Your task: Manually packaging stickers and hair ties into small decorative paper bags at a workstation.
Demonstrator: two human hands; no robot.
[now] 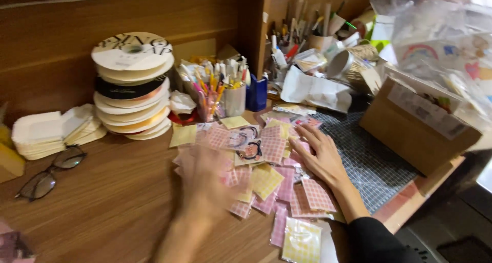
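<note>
A spread of small pink and yellow checked plastic packets [266,176] lies overlapping on the brown wooden worktop [113,201]. The right hand [320,155] rests flat on the packets, fingers apart, clamping nothing. The left hand [207,183] is over the packets' left side, blurred; its grip cannot be made out. Black-framed glasses [48,173] lie well apart at left.

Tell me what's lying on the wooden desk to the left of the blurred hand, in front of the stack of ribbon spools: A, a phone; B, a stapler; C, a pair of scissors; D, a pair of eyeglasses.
D: a pair of dark-framed eyeglasses lies folded open on the wooden desk, left of the blurred left hand and below the stack of ribbon spools.
</note>
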